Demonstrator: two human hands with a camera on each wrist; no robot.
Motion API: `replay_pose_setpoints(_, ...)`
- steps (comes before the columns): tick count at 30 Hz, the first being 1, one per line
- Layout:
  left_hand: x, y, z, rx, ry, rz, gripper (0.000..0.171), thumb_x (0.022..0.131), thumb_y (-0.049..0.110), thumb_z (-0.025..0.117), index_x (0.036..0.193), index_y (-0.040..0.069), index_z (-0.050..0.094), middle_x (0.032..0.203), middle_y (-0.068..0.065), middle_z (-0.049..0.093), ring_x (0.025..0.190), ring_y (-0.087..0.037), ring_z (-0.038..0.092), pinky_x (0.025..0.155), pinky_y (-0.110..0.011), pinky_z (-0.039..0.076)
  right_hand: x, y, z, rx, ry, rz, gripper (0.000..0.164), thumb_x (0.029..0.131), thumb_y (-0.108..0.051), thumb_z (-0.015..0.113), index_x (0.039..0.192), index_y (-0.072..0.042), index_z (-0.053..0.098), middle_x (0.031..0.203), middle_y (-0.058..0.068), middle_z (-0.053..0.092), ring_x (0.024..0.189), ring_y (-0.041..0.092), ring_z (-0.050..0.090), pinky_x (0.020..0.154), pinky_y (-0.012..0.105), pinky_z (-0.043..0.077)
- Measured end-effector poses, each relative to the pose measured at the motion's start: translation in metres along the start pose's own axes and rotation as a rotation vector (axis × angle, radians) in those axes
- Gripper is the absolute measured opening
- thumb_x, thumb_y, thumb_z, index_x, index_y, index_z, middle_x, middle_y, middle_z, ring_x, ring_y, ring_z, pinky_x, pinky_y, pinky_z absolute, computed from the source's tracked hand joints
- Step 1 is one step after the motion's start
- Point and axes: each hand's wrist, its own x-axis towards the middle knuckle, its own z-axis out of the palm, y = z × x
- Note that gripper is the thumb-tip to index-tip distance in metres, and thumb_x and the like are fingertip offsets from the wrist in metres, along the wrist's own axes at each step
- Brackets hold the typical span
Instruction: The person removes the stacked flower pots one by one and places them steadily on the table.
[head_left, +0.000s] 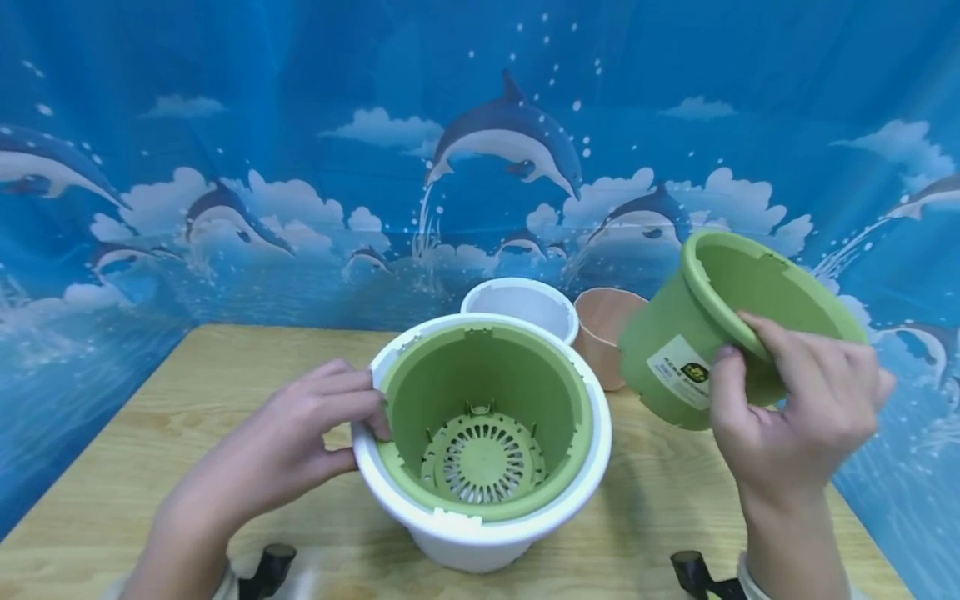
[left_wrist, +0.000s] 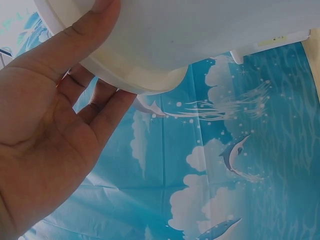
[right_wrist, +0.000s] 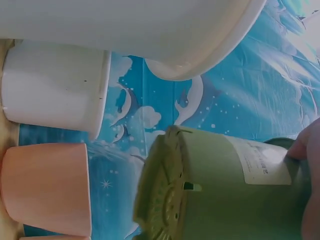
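A large white pot (head_left: 465, 533) stands on the table with a green inner pot (head_left: 495, 367) nested inside it, its slotted base showing. My left hand (head_left: 315, 417) pinches the white pot's rim on its left side, fingers over the edge and thumb underneath, as the left wrist view also shows. In my right hand (head_left: 802, 400) a second green pot (head_left: 667, 325) is gripped by its rim, tilted and held up off the table to the right. A white label (head_left: 681, 371) is on its side. Its slotted base (right_wrist: 165, 195) shows in the right wrist view.
Behind the large pot stand a smaller white pot (head_left: 521, 304) and an orange-brown pot (head_left: 603, 321) beside it. The wooden table (head_left: 247, 375) backs onto a blue dolphin-print curtain (head_left: 300, 125). Two black wrist fittings (head_left: 273, 567) show at the lower edge.
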Motion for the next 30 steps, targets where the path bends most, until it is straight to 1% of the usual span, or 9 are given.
replay_pose_setpoints(3, 0.0, 0.0, 0.0, 0.011, -0.001, -0.01, 0.038, 0.064, 0.02, 0.091, 0.084, 0.035, 0.063, 0.093, 0.026, 0.059, 0.091, 0.0, 0.051, 0.075, -0.024, 0.055, 0.002, 0.002, -0.005, -0.056, -0.078, -0.001, 0.028, 0.078, -0.023, 0.063, 0.082, 0.001, 0.078, 0.073, 0.025, 0.067, 0.071, 0.047, 0.045, 0.087, 0.028, 0.022)
replay_pose_setpoints(7, 0.0, 0.0, 0.0, 0.012, -0.006, -0.016, 0.038, 0.064, 0.02, 0.091, 0.084, 0.035, 0.063, 0.093, 0.026, 0.059, 0.091, 0.0, 0.051, 0.075, -0.024, 0.055, 0.005, 0.007, -0.011, -0.141, -0.222, -0.003, 0.031, 0.083, -0.023, 0.06, 0.086, 0.002, 0.077, 0.076, 0.024, 0.069, 0.072, 0.043, 0.05, 0.081, 0.03, 0.022)
replay_pose_setpoints(12, 0.0, 0.0, 0.0, 0.016, -0.012, -0.023, 0.038, 0.064, 0.02, 0.092, 0.084, 0.036, 0.063, 0.093, 0.027, 0.059, 0.092, 0.001, 0.051, 0.076, -0.025, 0.055, 0.005, 0.015, -0.016, -0.237, -0.406, -0.003, 0.033, 0.086, -0.025, 0.056, 0.092, 0.001, 0.076, 0.079, 0.023, 0.07, 0.073, 0.039, 0.052, 0.067, 0.043, 0.023)
replay_pose_setpoints(15, 0.0, 0.0, 0.0, 0.013, -0.012, -0.023, 0.038, 0.064, 0.02, 0.092, 0.084, 0.035, 0.063, 0.093, 0.027, 0.059, 0.092, 0.001, 0.051, 0.076, -0.025, 0.055, 0.003, 0.019, -0.019, -0.284, -0.498, 0.024, 0.031, 0.086, -0.023, 0.058, 0.097, -0.001, 0.077, 0.083, 0.022, 0.072, 0.072, 0.038, 0.052, 0.064, 0.048, 0.022)
replay_pose_setpoints(18, -0.001, 0.0, 0.0, 0.01, -0.012, -0.02, 0.038, 0.064, 0.02, 0.092, 0.084, 0.035, 0.063, 0.093, 0.027, 0.059, 0.092, 0.0, 0.051, 0.076, -0.025, 0.055, 0.002, 0.02, -0.021, -0.334, -0.591, 0.069, 0.028, 0.085, -0.021, 0.062, 0.102, -0.005, 0.077, 0.09, 0.021, 0.073, 0.073, 0.037, 0.053, 0.065, 0.051, 0.024)
replay_pose_setpoints(22, 0.0, 0.0, 0.001, 0.007, -0.013, -0.017, 0.037, 0.065, 0.02, 0.091, 0.083, 0.035, 0.062, 0.093, 0.027, 0.06, 0.091, 0.0, 0.051, 0.076, -0.025, 0.055, 0.001, 0.02, -0.023, -0.395, -0.701, 0.138, 0.028, 0.085, -0.02, 0.068, 0.108, -0.007, 0.076, 0.095, 0.021, 0.073, 0.078, 0.038, 0.059, 0.071, 0.054, 0.03)
replay_pose_setpoints(25, 0.0, 0.0, 0.001, 0.004, -0.013, -0.018, 0.038, 0.064, 0.02, 0.091, 0.083, 0.035, 0.063, 0.093, 0.027, 0.06, 0.091, 0.0, 0.051, 0.076, -0.025, 0.055, 0.0, 0.02, -0.023, -0.43, -0.777, 0.157, 0.029, 0.084, -0.021, 0.071, 0.109, -0.008, 0.076, 0.094, 0.022, 0.073, 0.076, 0.04, 0.062, 0.073, 0.056, 0.034)
replay_pose_setpoints(27, 0.0, 0.0, 0.001, 0.003, -0.013, -0.019, 0.038, 0.064, 0.02, 0.092, 0.083, 0.035, 0.063, 0.093, 0.027, 0.06, 0.092, 0.0, 0.051, 0.077, -0.025, 0.055, 0.0, 0.022, -0.023, -0.445, -0.835, 0.16, 0.03, 0.083, -0.022, 0.072, 0.109, -0.007, 0.076, 0.09, 0.022, 0.073, 0.071, 0.039, 0.063, 0.072, 0.057, 0.035)
replay_pose_setpoints(30, 0.0, 0.0, 0.001, 0.003, -0.015, -0.022, 0.038, 0.063, 0.02, 0.092, 0.083, 0.035, 0.063, 0.094, 0.027, 0.06, 0.092, 0.0, 0.051, 0.077, -0.025, 0.055, 0.001, 0.025, -0.024, -0.474, -0.945, 0.177, 0.032, 0.083, -0.025, 0.072, 0.109, -0.007, 0.076, 0.082, 0.021, 0.073, 0.06, 0.034, 0.059, 0.065, 0.053, 0.038)
